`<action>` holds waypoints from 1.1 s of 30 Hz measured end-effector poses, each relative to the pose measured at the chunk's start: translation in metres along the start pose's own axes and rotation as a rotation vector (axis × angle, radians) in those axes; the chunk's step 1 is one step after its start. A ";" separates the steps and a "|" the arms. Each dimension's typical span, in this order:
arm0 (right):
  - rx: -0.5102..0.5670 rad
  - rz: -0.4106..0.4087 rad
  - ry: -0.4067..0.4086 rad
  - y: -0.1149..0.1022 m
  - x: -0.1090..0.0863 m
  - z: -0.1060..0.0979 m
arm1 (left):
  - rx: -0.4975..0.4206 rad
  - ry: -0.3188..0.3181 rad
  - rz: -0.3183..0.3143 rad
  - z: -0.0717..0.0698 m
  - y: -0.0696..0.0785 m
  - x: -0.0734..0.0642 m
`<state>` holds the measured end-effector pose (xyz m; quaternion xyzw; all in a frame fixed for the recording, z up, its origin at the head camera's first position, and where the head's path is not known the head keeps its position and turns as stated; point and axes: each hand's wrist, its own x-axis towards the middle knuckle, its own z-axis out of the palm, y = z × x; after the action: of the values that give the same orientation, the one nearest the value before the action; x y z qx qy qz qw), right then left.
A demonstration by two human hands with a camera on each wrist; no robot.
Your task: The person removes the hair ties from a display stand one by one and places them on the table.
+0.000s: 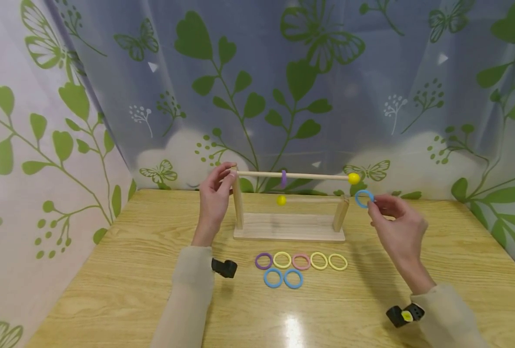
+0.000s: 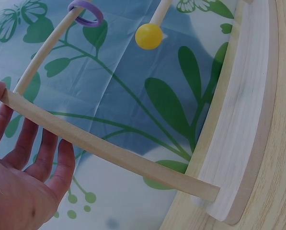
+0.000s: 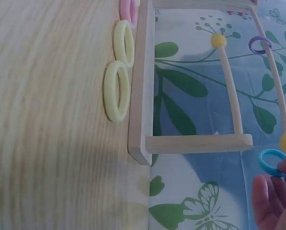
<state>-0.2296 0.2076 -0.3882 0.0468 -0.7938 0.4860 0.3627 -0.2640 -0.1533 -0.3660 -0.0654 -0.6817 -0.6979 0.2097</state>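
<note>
A wooden stand (image 1: 289, 234) carries two rods from opposite posts, each tipped with a yellow ball. My left hand (image 1: 214, 193) holds the top of the tall left post (image 2: 109, 146), its thumb at the upper end. On the upper rod (image 1: 314, 176) hangs a purple ring (image 1: 284, 179), about midway along. Between thumb and fingers my right hand (image 1: 400, 227) pinches a blue ring (image 1: 364, 191). That ring is just right of and below the upper rod's yellow ball (image 1: 353, 179). In the right wrist view the blue ring (image 3: 266, 167) is close beside the ball. Nothing hangs on the lower rod (image 1: 311, 199).
In front of the stand several rings lie flat in two rows. The back row has a purple ring (image 1: 257, 261), yellow rings (image 1: 331, 262) and a pink ring (image 1: 301, 268); two blue rings (image 1: 273, 286) lie nearer. A patterned curtain (image 1: 257, 96) hangs behind the wooden table (image 1: 131, 270).
</note>
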 end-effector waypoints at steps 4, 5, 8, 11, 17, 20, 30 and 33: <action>-0.011 -0.002 -0.033 0.002 -0.004 0.000 | -0.001 -0.004 -0.002 -0.001 0.000 0.000; -0.017 -0.001 -0.039 0.002 -0.005 0.000 | 0.000 -0.005 -0.003 -0.001 0.000 -0.001; -0.032 0.004 -0.055 0.005 -0.007 0.000 | -0.001 -0.001 -0.006 -0.001 0.000 -0.001; -0.047 0.015 -0.069 0.006 -0.009 0.000 | -0.001 0.002 -0.007 0.000 0.001 -0.001; -0.070 0.044 -0.119 0.005 -0.014 -0.001 | 0.003 -0.004 -0.002 -0.001 0.000 0.000; -0.076 0.046 -0.160 0.006 -0.017 -0.002 | 0.005 -0.008 0.000 -0.001 0.000 0.000; -0.145 0.067 -0.314 0.006 -0.024 -0.005 | 0.005 0.003 -0.013 0.000 0.001 0.000; -0.175 0.080 -0.360 0.006 -0.026 -0.006 | 0.003 0.002 -0.010 0.000 0.001 0.000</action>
<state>-0.2102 0.2083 -0.4071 0.0696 -0.8863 0.4129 0.1978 -0.2632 -0.1532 -0.3652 -0.0609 -0.6830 -0.6979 0.2068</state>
